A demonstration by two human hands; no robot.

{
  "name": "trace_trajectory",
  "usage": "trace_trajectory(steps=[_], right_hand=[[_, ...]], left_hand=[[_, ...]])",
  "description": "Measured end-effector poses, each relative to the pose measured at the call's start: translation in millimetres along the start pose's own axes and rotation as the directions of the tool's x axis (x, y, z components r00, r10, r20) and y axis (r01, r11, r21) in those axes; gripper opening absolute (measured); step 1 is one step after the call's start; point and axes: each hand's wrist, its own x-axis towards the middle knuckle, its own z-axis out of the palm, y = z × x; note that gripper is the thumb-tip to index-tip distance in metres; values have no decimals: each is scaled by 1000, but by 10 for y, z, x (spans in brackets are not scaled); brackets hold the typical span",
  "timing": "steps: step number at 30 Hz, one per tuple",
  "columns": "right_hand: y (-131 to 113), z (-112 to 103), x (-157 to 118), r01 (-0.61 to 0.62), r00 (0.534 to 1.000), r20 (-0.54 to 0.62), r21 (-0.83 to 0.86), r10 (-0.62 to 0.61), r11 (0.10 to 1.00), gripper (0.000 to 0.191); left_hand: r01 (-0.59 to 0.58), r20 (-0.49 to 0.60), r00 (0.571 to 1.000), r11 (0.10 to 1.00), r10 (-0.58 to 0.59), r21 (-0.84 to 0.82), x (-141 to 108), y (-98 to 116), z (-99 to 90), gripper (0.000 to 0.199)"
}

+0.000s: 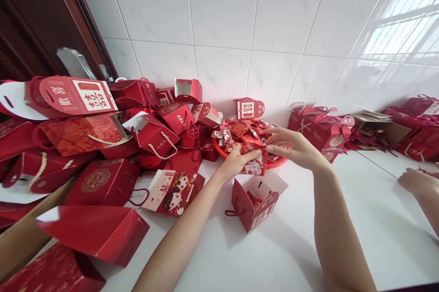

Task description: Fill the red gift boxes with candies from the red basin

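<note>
My left hand [236,162] pinches a red candy packet [254,160] over the near edge of a red basket [279,162] heaped with red-wrapped sweets [242,128]. My right hand [297,148] hovers at the packet's right side with thumb and fingers apart; whether its thumb touches the packet I cannot tell. Just below both hands stands an open red gift box [244,205] with a dark red cord handle. Some red packets [254,199] lie inside it. A flat printed box with two cartoon figures [174,191] lies left of my left forearm.
Many red gift boxes [103,182] are piled along the left. More closed boxes [324,132] and a brown carton [394,130] line the wall at right. Another person's hand [420,184] is at the right edge. White tiles [222,18] rise behind the white table [274,255].
</note>
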Motion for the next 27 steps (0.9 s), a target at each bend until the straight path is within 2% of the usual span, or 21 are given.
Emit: trace_trajectory(steps=[2,3,8,11,14,16,17,21,23,27], right_hand=[[-33,18,-5,13,995,99,-7,-12,1000,47],[-51,26,-8,11,993,120,-10,-10,1000,43],[-161,33,-52,-30,988,154,-16,32,999,26],[-229,21,-106,15,989,146,-125,4,992,18],[-278,28,-156,16,993,118,-272,17,962,14],[-300,61,-166,27,985,171,-320,30,947,15],[-308,89,-162,43,974,226,-320,32,946,16],[-322,231,-112,70,892,446,-291,71,954,16],[-320,270,-99,40,884,452,-333,122,942,17],[-319,205,-149,12,914,381,-371,141,928,19]], left_hand=[[-51,104,994,990,38,128,-50,39,36,38],[-84,114,991,979,64,185,-71,53,47,39],[-166,29,985,900,169,403,-174,119,55,53],[-147,15,985,787,172,600,-293,235,40,51],[-48,23,998,537,53,842,-447,400,-26,38],[39,3,995,400,-103,916,-532,492,-111,34],[66,-5,986,365,-166,929,-562,525,-162,35],[120,7,941,352,-338,928,-590,583,-337,42],[143,7,920,352,-392,925,-577,593,-370,46],[145,5,900,312,-436,939,-564,611,-354,51]])
